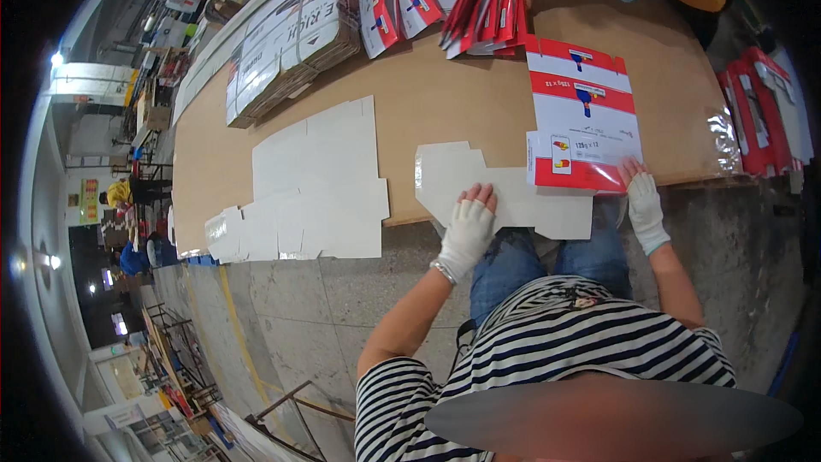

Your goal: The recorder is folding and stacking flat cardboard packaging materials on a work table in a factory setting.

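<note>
My left hand (468, 231) and right hand (645, 208) wear white knitted cloth gloves with a soft, matt weave. Under them lies a flattened carton blank (522, 184) of thin cardboard, plain white and matt on its turned-over part, glossy red and white on its printed panels (584, 111). The worktable (445, 94) is brown fibreboard, smooth and dull. My striped shirt (547, 334) is soft knit cotton.
</note>
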The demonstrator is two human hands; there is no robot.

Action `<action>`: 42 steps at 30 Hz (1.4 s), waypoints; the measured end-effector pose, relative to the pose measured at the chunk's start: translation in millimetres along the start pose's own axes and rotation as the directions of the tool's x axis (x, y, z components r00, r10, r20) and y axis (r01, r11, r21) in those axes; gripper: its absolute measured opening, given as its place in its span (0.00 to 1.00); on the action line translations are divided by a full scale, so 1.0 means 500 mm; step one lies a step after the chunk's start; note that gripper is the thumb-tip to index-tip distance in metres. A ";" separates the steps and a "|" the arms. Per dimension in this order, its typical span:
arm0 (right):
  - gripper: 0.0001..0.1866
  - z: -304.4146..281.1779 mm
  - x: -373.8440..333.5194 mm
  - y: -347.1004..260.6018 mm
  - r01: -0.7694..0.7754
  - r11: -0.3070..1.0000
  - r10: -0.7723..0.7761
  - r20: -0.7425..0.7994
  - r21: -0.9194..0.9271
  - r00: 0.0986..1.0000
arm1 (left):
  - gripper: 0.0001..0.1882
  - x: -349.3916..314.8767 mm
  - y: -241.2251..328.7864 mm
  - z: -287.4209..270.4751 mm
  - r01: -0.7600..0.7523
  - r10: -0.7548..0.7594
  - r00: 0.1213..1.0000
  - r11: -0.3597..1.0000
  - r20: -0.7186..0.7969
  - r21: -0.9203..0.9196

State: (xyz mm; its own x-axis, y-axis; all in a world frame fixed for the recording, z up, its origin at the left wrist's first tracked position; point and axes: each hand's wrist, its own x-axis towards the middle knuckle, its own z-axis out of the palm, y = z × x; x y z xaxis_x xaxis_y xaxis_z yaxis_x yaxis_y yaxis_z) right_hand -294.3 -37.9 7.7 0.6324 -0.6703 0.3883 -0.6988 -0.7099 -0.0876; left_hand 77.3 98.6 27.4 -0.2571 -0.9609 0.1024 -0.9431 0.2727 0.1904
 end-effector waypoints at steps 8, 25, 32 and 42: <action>0.29 0.000 -0.009 0.021 -0.091 0.979 0.115 -0.121 0.184 0.986 | 0.12 0.072 -0.051 -0.028 0.093 -0.204 0.974 0.745 -0.094 -0.660; 0.33 -0.004 0.117 -0.147 0.128 0.975 -0.183 0.328 0.182 0.927 | 0.46 0.102 0.010 -0.065 0.077 -0.076 0.995 0.997 0.061 -0.015; 0.32 -0.004 0.122 -0.154 0.139 0.969 -0.198 0.308 0.204 0.931 | 0.50 -0.027 -0.121 -0.057 0.086 -0.062 0.994 0.949 -0.089 0.303; 0.32 -0.006 0.118 -0.142 0.109 0.969 -0.181 0.339 0.223 0.923 | 0.41 0.095 -0.045 0.019 0.043 -0.802 0.597 0.051 -0.015 -0.998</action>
State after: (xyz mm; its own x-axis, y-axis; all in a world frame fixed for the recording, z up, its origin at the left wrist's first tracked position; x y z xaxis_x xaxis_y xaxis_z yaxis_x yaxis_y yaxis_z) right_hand -208.3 -26.7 39.6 0.8239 -0.5631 0.0633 -0.5338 -0.8087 -0.2471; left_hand 84.5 46.5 18.9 0.6066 -0.7913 -0.0768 0.1512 0.0199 0.9883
